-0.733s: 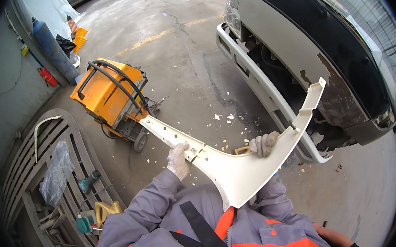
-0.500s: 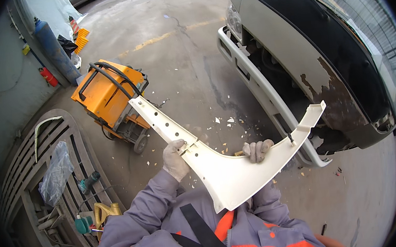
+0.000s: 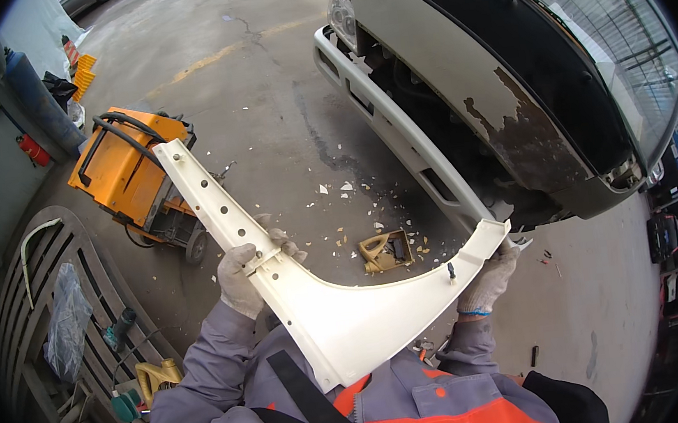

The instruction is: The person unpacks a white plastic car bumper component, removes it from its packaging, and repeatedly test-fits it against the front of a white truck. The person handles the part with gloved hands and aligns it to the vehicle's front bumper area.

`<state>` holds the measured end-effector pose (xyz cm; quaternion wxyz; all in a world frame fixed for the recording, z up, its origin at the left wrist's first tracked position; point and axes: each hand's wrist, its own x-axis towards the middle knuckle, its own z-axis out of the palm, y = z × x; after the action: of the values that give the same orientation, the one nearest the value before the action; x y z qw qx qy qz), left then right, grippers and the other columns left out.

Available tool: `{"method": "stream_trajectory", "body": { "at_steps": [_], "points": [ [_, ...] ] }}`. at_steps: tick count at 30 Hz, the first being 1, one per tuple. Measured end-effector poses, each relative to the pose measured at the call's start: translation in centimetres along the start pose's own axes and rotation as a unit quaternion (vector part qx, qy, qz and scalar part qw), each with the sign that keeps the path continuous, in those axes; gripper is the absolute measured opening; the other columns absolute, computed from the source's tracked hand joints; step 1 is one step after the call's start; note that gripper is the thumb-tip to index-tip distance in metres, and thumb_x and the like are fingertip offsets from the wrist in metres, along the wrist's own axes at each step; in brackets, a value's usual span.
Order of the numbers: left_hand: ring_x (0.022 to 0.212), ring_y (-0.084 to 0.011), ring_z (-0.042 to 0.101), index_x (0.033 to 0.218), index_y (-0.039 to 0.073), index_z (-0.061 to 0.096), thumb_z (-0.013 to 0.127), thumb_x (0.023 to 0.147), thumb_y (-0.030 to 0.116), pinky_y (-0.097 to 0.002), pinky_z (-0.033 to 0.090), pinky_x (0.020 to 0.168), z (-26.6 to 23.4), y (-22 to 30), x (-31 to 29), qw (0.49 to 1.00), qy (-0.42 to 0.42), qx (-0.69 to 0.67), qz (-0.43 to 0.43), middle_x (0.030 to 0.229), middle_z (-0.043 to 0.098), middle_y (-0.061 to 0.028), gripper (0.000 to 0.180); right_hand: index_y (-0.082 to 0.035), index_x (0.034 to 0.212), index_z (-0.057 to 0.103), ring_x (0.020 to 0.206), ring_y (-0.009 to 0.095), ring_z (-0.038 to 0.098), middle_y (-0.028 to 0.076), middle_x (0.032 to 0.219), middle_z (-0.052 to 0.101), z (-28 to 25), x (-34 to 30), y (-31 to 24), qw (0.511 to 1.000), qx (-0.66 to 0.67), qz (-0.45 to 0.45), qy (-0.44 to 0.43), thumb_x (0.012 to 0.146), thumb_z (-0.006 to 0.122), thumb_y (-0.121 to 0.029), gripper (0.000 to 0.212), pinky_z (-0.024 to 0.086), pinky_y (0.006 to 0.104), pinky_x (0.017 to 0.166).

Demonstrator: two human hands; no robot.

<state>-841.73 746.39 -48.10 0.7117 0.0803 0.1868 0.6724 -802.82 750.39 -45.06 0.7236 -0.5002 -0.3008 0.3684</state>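
Observation:
In front of my body I hold a cream-white vehicle fender panel, broad in the middle, with a concave upper edge. Its narrow arm runs up and left and has a row of round holes. My gloved left hand is closed round that arm just above the broad part, with fingers showing on both sides. At the panel's right end, my gloved right hand grips from below and behind, its fingers partly hidden. A small dark clip stands out from the panel near that end.
A van with peeling paint and a loosened grey bumper stands ahead right. An orange wheeled machine is at left, beside a slatted metal frame holding tools. White chips and a cut-open gold container lie on the floor.
My right hand has gone from the panel's concave edge to its right end. The panel has shifted left and turned slightly. My view has swung right, and the gold container now shows more fully.

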Motion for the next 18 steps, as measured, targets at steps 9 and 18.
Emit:
{"method": "stream_trajectory", "body": {
  "at_steps": [9, 18],
  "points": [
    [0.101, -0.0394, 0.067, 0.136, 0.001, 0.046, 0.052, 0.082, 0.013, -0.0581, 0.052, 0.099, 1.2, -0.5, 1.7, 0.996, -0.012, 0.035, -0.078, 0.106, 0.066, -0.0214, 0.055, 0.005, 0.134, 0.055, 0.112, 0.032, 0.069, 0.023, 0.125, 0.066, 12.6, -5.2, -8.0, 0.717, -0.415, -0.088, -0.553, 0.095, 0.063, -0.031, 0.053, 0.054, 0.0391, 0.097],
    [0.109, -0.0399, 0.066, 0.136, -0.002, 0.047, 0.06, 0.088, 0.021, -0.0533, 0.052, 0.101, 0.9, 0.3, 0.7, 0.993, 0.003, 0.109, -0.054, 0.107, 0.068, -0.0216, 0.055, 0.005, 0.125, 0.06, 0.113, 0.044, 0.065, 0.031, 0.114, 0.068, 15.8, -10.4, 4.5, 0.54, -0.492, 0.166, -0.662, 0.102, 0.043, -0.055, 0.066, 0.049, 0.0482, 0.097]
  ]
}}
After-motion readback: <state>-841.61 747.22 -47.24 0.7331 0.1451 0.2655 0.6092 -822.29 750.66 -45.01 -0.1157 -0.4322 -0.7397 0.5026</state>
